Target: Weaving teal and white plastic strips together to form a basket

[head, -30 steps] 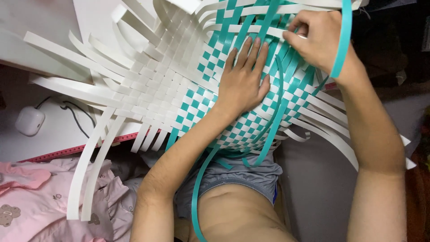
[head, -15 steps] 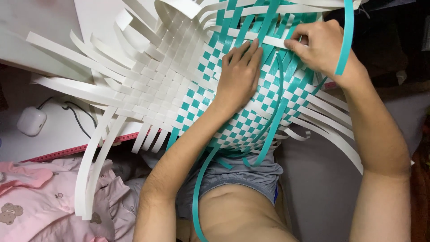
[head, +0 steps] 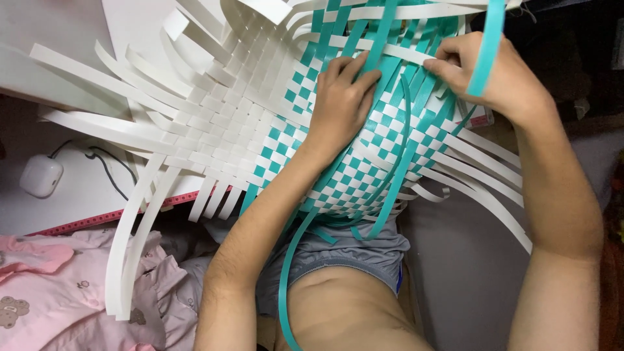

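A large woven mat of flat white and teal strips [head: 260, 136] rests over my lap and the table edge. The left part is all white; the right part is a teal and white check. My left hand [head: 341, 104] lies flat on the checked weave, fingers pressing down near a white cross strip [head: 396, 51]. My right hand [head: 494, 78] pinches a loose teal strip [head: 486, 39] that runs up past the top edge, its fingertips at the white cross strip. More loose teal strips [head: 286, 273] hang down over my lap.
Long unwoven white strip ends [head: 130, 247] fan out left and downward, others to the right [head: 494, 195]. A white table [head: 71, 208] with a pink ruler edge holds a small white charger [head: 40, 175] and a black cable. Pink clothing [head: 58, 299] lies at lower left.
My right hand has moved left and slightly down along the weave toward the left hand. My left hand has shifted up a little on the checked area.
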